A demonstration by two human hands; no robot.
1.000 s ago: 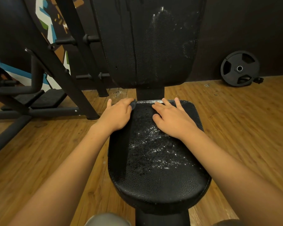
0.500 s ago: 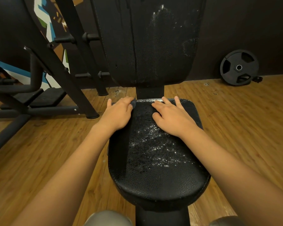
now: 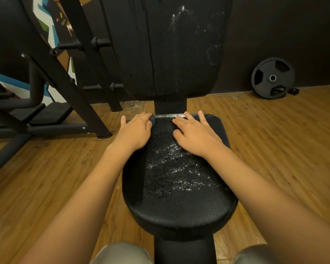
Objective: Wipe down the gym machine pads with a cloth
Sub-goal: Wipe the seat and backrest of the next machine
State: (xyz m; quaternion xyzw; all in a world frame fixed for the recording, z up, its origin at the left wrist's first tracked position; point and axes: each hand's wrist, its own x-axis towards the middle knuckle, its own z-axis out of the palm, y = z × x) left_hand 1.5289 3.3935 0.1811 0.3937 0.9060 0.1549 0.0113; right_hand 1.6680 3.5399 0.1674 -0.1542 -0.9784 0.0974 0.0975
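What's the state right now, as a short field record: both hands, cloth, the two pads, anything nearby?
seat pad: glistening specks across its middle
back pad: upright behind the seat, whitish specks on its right side
left hand: on the seat pad's far left corner, pressing the cloth
cloth: dark, mostly hidden under that hand
right hand: flat on the seat pad's far right part, holding nothing
weight plate: on the floor to the right, leaning on the wall
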